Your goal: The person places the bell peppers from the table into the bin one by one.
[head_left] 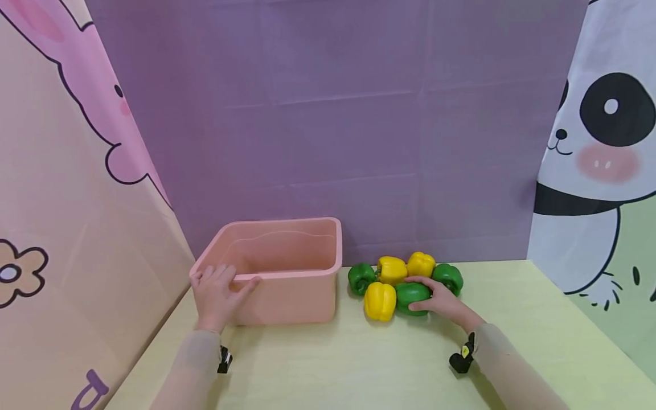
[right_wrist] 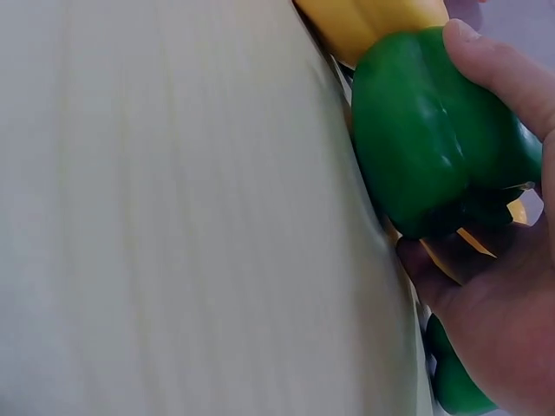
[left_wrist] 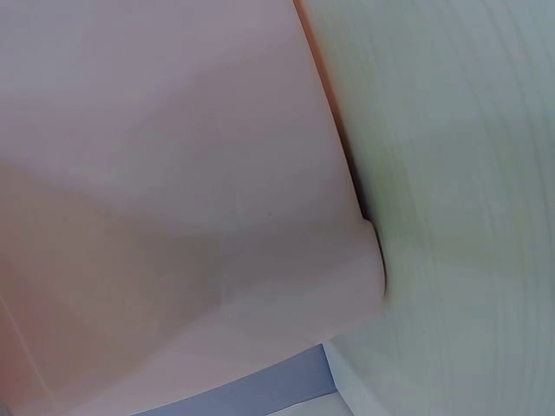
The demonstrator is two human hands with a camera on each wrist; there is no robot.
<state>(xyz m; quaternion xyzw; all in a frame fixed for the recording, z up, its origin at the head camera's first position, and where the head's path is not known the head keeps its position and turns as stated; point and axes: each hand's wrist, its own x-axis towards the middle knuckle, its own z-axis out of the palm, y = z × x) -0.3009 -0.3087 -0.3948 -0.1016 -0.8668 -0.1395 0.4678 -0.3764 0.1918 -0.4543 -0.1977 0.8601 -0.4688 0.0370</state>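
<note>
A pink plastic bin [head_left: 287,299] stands on the left of the table, and its front wall [left_wrist: 217,173] fills much of the left wrist view. My left hand [head_left: 217,296] grips the bin's near rim at the left corner, fingers over the edge. In my right hand [head_left: 441,299] is a green bell pepper [right_wrist: 434,130], held between thumb and fingers on its right side. Touching or close beside it are a yellow bell pepper [head_left: 380,302] on the left and a green bell pepper [head_left: 448,278] behind on the right.
Two more yellow bell peppers [head_left: 392,270] lie at the back of the group, and another green bell pepper [head_left: 361,279] lies nearest the bin. A purple cloth [head_left: 384,125] hangs behind the pale wooden table [head_left: 338,370]. Printed panels [head_left: 599,239] flank both sides.
</note>
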